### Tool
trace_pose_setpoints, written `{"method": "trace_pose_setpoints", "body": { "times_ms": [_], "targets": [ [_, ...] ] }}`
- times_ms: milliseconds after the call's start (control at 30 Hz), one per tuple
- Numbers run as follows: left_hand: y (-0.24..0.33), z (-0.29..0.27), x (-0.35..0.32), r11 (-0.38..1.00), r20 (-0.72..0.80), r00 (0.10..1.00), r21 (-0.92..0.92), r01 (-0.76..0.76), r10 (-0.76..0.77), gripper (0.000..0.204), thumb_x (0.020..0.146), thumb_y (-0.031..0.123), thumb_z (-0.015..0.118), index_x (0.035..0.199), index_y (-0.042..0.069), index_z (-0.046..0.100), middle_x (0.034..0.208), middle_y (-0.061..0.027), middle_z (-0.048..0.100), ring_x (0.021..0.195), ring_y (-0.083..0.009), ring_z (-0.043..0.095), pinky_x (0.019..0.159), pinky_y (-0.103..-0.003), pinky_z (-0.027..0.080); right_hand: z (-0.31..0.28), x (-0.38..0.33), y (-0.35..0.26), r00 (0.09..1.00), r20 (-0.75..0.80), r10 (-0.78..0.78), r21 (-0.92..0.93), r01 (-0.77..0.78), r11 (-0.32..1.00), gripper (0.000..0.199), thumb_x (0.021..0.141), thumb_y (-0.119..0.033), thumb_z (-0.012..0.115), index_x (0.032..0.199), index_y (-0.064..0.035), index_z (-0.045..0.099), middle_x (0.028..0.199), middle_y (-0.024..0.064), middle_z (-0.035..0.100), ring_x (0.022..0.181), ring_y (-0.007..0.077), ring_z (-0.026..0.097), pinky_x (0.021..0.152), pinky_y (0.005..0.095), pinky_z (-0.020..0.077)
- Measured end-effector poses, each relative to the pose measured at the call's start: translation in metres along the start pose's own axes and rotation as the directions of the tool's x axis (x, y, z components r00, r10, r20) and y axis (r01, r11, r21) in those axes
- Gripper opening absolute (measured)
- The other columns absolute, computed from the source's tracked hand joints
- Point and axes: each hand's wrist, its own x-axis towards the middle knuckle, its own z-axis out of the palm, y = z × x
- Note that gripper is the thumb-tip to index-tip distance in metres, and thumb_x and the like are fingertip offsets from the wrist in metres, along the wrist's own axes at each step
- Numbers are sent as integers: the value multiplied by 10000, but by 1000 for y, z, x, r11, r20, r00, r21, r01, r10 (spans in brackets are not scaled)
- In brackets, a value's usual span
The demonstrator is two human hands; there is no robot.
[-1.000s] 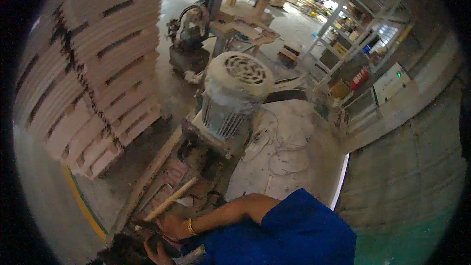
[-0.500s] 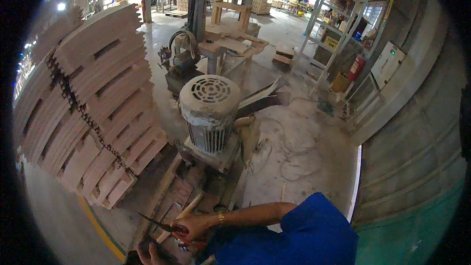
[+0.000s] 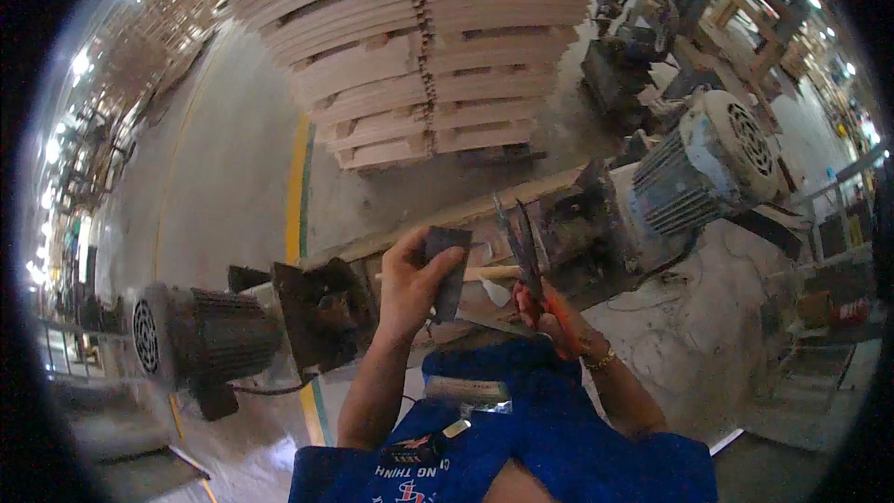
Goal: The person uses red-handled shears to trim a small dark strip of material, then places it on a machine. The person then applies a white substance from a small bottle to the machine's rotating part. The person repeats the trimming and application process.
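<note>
We look down at our two bare hands, held side by side over a long, dusty machine. Our left hand [image 3: 410, 284] pinches a dark flat piece [image 3: 452, 281], with the thumb on its front and the fingers bent round the far side. The piece stands almost upright, its top end near twelve o'clock. Our right hand [image 3: 557, 321] is curled round the red handles of what look like long scissors [image 3: 527, 247]. Their two blades are a bit apart and point up, toward eleven o'clock.

How far along are we? Both things are picked up, so that part is done. The blades and the dark piece do not touch; there is a gap between them. We see no cut in the dark piece, but it is dim and blurry, so we can't be sure. We think the work on it is at an early stage. How much is left, we can't tell.

Behind the gap between our hands lies a pale wooden stick [image 3: 494, 273], with a white scrap [image 3: 496, 294] just below it. At two o'clock from our hands sits a big motor [image 3: 689, 168], at nine a dark motor [image 3: 214, 328], and at twelve a tall stack of boards [image 3: 484, 56].
</note>
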Motion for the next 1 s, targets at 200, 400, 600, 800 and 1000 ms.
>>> {"method": "trace_pose_setpoints", "body": {
  "times_ms": [200, 400, 600, 800, 1000],
  "targets": [
    [1, 9, 1, 995, 44, 996, 66, 77, -80, 155, 737, 47, 637, 878, -6, 600, 772, -33, 615, 659, -78, 548, 602, -217, 447, 6, -6, -40, 970, 245, 12, -487, 112, 866, 725, 758, -347, 608, 1312, -21, 273, 1223, 150, 405, 1140, 278, 400, 996, 392, 283],
    [-4, 6, 1, 987, 105, 987, 118, 108, -121, 178, 743, 40, 639, 900, -30, 598, 765, -46, 621, 663, -74, 556, 580, -207, 447, 12, -1, -43, 961, 258, -97, -527, 224, 820, 706, 710, -527, 594, 1159, -21, 393, 955, 13, 423, 797, 100, 392, 713, 239, 375],
    [-7, 8, -5, 987, 95, 985, 91, 135, -143, 195, 748, 35, 627, 927, -30, 587, 788, -57, 621, 673, -78, 557, 585, -212, 450, 27, 2, -60, 962, 270, -41, -471, 169, 866, 683, 713, -508, 604, 1147, -22, 399, 948, 18, 416, 806, 97, 391, 712, 236, 372],
    [-10, 5, -8, 983, 118, 981, 114, 142, -155, 211, 752, 38, 618, 944, -41, 580, 831, -75, 622, 732, -101, 566, 639, -228, 455, 39, 0, -66, 959, 284, -16, -338, 116, 934, 681, 727, -472, 609, 1184, -25, 374, 981, 9, 411, 849, 91, 390, 742, 221, 365],
    [2, 7, -11, 981, 154, 972, 98, 167, -180, 226, 755, 43, 612, 960, -47, 579, 868, -91, 629, 773, -123, 575, 696, -252, 457, 25, 0, -49, 948, 307, 82, -305, 17, 952, 730, 730, -403, 640, 1258, -25, 307, 1075, 6, 394, 972, 74, 394, 821, 201, 352]
  ]
}}
